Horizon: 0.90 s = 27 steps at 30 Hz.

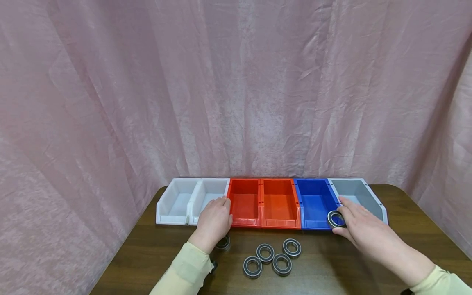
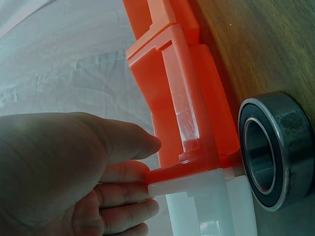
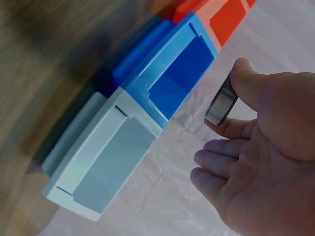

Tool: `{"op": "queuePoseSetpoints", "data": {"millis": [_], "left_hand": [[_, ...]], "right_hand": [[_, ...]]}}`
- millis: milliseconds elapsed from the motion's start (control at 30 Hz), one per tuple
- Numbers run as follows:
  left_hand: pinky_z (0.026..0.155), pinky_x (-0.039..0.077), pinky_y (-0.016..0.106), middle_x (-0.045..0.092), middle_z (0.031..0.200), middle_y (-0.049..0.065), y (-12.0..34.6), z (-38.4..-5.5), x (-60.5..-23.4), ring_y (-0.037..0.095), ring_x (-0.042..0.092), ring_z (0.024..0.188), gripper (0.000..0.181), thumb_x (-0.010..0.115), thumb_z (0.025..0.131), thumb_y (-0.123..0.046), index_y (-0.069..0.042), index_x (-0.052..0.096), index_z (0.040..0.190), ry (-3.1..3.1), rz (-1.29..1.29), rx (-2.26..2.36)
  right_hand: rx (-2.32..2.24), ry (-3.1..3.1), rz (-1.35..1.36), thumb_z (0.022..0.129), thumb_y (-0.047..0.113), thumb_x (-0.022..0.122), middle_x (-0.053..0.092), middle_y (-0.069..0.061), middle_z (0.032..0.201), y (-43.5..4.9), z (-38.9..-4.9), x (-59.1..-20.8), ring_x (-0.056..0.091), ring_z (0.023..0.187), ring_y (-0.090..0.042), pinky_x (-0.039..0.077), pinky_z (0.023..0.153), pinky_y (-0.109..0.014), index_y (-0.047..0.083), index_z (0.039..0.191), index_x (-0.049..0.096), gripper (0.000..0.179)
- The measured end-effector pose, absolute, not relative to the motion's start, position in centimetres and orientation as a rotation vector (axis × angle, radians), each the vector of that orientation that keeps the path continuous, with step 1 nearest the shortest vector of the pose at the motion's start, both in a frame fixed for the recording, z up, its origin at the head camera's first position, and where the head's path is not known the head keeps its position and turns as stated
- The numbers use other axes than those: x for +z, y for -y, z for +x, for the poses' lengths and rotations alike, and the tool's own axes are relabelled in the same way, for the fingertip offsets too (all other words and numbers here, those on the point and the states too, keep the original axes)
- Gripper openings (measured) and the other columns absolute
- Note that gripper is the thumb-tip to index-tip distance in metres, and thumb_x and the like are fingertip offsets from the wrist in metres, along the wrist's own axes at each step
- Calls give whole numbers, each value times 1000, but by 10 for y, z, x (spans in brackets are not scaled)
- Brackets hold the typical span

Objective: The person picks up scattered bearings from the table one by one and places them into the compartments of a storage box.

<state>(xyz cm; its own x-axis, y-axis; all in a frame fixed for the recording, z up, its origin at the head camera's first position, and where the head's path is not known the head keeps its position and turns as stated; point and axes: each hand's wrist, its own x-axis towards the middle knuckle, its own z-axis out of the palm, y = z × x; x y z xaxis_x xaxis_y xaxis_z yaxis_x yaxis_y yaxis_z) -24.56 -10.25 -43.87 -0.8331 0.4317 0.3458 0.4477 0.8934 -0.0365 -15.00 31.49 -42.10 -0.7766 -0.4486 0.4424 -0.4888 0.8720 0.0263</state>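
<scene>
Between thumb and index finger, my right hand (image 1: pixel 363 229) pinches a ball bearing (image 1: pixel 336 219) over the front of the blue bin (image 1: pixel 315 200), beside the grey bin (image 1: pixel 363 190). The bearing's shiny outer edge (image 3: pixel 222 105) faces the right wrist view, and the other fingers of that hand are loosely bent. My left hand (image 1: pixel 214 219) has nothing in its grasp. Its fingertips are right at the wall between the second white bin (image 1: pixel 209 189) and the red bin (image 1: pixel 244 200). Below that hand, another bearing (image 2: pixel 268 152) lies on the table, partly hidden by it in the head view.
Several bearings (image 1: pixel 282 264) lie grouped on the wooden table (image 1: pixel 309 278) in front of the bins. An orange bin (image 1: pixel 279 200) stands between the red and blue ones, and another white bin (image 1: pixel 177 203) ends the row at left. A pink curtain (image 1: pixel 236 90) hangs behind.
</scene>
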Motion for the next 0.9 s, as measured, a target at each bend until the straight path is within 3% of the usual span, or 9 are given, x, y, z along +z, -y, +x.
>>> {"op": "queuePoseSetpoints", "data": {"millis": [200, 500, 667, 767, 900], "left_hand": [[102, 58, 44, 76, 119, 18, 102, -246, -438, 33, 71, 105, 41, 90, 91, -19, 4, 74, 121, 2702, -651, -74], [103, 58, 45, 76, 122, 18, 103, -247, -440, 34, 71, 107, 45, 91, 90, -21, 3, 74, 124, 2722, -632, -85], [102, 59, 44, 75, 120, 18, 102, -247, -441, 33, 71, 105, 44, 91, 90, -21, 2, 74, 123, 2729, -630, -88], [102, 59, 45, 75, 121, 18, 102, -246, -440, 33, 71, 106, 45, 92, 89, -21, 2, 74, 124, 2731, -626, -89], [102, 59, 45, 76, 123, 18, 102, -246, -439, 33, 71, 108, 47, 92, 89, -22, 2, 74, 125, 2723, -634, -87]], "right_hand": [[96, 2591, 647, 89, 24, 90, 59, -41, 144, -323, -155, -419, 64, 128, -58, 51, 108, -68, -9, 120, 66, 52], [92, 2671, 539, 93, 25, 88, 55, -43, 147, -335, -161, -416, 57, 134, -61, 48, 107, -74, -12, 124, 63, 54], [79, 2565, 571, 90, 26, 87, 60, -45, 138, -343, -166, -422, 59, 132, -59, 50, 105, -73, -11, 115, 63, 51], [65, 2534, 579, 96, 34, 83, 60, -47, 135, -349, -169, -423, 60, 131, -60, 51, 104, -72, -11, 110, 62, 51], [45, 2576, 537, 97, 31, 83, 58, -50, 136, -354, -174, -420, 59, 131, -63, 49, 107, -72, -13, 108, 61, 50]]}}
